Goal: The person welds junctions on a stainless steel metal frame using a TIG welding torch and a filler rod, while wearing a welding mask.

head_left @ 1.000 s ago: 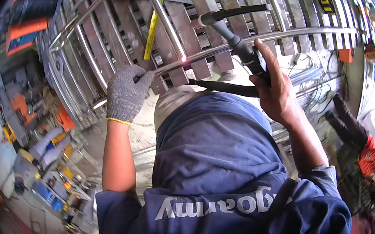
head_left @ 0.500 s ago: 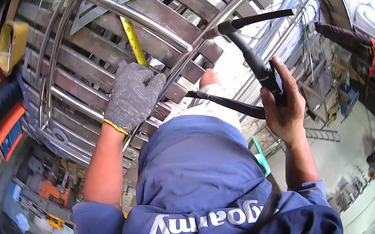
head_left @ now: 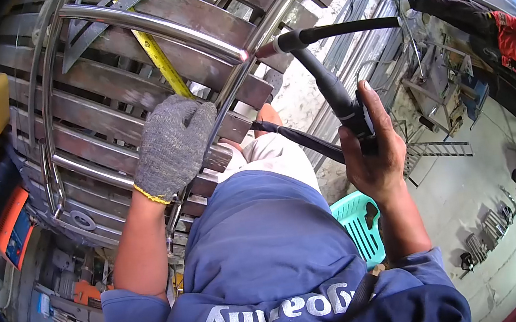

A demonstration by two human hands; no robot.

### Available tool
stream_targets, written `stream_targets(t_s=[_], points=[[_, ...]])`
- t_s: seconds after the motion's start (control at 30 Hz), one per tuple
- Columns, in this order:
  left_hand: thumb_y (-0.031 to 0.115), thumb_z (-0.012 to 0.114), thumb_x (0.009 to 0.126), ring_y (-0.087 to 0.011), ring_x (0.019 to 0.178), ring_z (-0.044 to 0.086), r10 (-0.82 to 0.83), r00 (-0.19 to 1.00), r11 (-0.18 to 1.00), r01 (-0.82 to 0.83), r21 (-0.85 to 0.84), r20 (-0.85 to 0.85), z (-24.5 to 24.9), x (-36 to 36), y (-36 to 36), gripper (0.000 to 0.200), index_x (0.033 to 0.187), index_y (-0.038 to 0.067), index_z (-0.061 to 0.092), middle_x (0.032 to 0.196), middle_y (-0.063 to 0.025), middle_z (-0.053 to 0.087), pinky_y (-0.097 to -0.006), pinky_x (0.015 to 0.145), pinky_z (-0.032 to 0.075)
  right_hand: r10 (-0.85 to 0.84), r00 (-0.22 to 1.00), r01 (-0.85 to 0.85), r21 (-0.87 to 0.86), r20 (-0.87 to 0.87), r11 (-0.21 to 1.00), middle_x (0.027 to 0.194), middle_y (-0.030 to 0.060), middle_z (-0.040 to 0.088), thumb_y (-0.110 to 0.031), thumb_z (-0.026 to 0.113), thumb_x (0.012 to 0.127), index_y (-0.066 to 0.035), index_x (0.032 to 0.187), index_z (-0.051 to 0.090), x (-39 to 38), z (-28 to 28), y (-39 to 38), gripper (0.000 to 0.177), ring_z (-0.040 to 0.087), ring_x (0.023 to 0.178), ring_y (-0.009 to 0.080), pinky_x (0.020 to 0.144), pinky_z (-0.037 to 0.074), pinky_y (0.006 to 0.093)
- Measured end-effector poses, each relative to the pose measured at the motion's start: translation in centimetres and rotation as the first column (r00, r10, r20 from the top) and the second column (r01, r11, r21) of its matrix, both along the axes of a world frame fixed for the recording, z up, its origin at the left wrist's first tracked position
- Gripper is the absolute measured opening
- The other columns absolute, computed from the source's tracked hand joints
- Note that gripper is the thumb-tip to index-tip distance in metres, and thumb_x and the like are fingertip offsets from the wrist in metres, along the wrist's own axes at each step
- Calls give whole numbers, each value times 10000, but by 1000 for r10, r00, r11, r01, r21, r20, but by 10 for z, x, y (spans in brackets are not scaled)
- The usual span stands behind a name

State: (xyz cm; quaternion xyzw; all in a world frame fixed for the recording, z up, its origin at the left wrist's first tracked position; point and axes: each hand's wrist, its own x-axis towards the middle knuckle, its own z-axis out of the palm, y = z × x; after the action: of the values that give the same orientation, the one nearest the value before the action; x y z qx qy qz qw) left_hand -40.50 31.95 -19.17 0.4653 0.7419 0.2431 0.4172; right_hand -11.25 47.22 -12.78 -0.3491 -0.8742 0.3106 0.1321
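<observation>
Swung round in my view since the earlier frame, the long shiny steel tube (head_left: 283, 8) slants beside my black torch's (head_left: 329, 84) tip.
My grey-gloved left hand (head_left: 169, 146) curls against it, grip partly hidden; my bare right hand (head_left: 380, 155) closes round the torch handle. Steady wrists, tip near the joint (head_left: 246, 55), suit this best.

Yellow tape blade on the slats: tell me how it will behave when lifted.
The tape blade looks thin and narrow, so it's probably light and springy. Lying flat across the slats, it would likely slide, not roll.
</observation>
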Motion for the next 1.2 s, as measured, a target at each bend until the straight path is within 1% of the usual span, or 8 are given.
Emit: stream_targets(t_s=[0.13,0.23,0.33,0.73,0.83,1.0,1.1,1.2], points=[[216,675,1040,-405,966,704,20,1000,1000,-20,7,3,-5,0,-2,252,1071,-14,774,1010,-225,716,-479,864,553,16,1000,-16,16,-18,1000,1406,296,691,49,750,908,15,1595,495,-3,0,0,734,759,1181,425,958,617,428],[200,666,1044,-406,933,692,-93,991,989,103,110,-95,-15,-5,-8,229,1067,-3,769,973,-215,705,-486,833,548,22,1000,-22,10,-7,1000,1397,303,692,45,741,919,16,1601,489,-4,-2,-2,728,766,1164,425,941,620,424],[185,656,1046,-407,911,682,-92,990,984,107,146,-104,-18,-5,-8,208,1069,10,764,949,-213,690,-492,813,541,16,1000,-16,8,-5,1000,1401,299,693,44,745,915,9,1603,490,-5,-4,-4,734,765,1166,425,932,624,424],[228,663,1049,-413,900,688,-9,1000,996,10,94,-12,-16,-5,-8,253,1059,-5,760,949,-222,697,-488,807,534,18,999,-18,19,38,1000,1364,283,716,37,753,911,-34,1612,499,-12,-3,-8,749,779,1116,426,887,637,428],[237,669,1051,-406,890,693,16,1000,995,-17,96,14,-16,-4,-7,267,1049,-15,758,940,-221,696,-481,805,536,7,998,-6,-18,61,1000,1334,284,726,35,750,913,-46,1615,500,-12,-1,-10,749,792,1064,420,857,641,440],[230,683,1050,-382,868,705,38,999,994,-39,101,17,-14,-2,-7,269,1042,-29,756,929,-214,701,-461,786,542,-17,990,13,29,138,1000,1149,248,756,5,737,941,-78,1619,508,-24,7,-21,720,786,870,390,725,633,461],[196,702,1039,-354,815,713,-20,1000,975,16,221,17,-16,-4,-8,248,1036,-44,759,915,-204,712,-441,723,547,-54,972,69,-57,228,996,1355,239,736,4,704,990,-46,1584,552,-29,18,-32,615,805,1075,332,879,635,388],[163,713,1024,-354,787,718,-12,1000,970,16,244,-18,-19,-4,-7,212,1003,-42,761,857,-210,711,-455,696,555,-63,978,71,-29,201,997,1352,239,735,-12,714,983,-60,1622,500,-27,15,-34,676,810,1019,328,839,638,393]])
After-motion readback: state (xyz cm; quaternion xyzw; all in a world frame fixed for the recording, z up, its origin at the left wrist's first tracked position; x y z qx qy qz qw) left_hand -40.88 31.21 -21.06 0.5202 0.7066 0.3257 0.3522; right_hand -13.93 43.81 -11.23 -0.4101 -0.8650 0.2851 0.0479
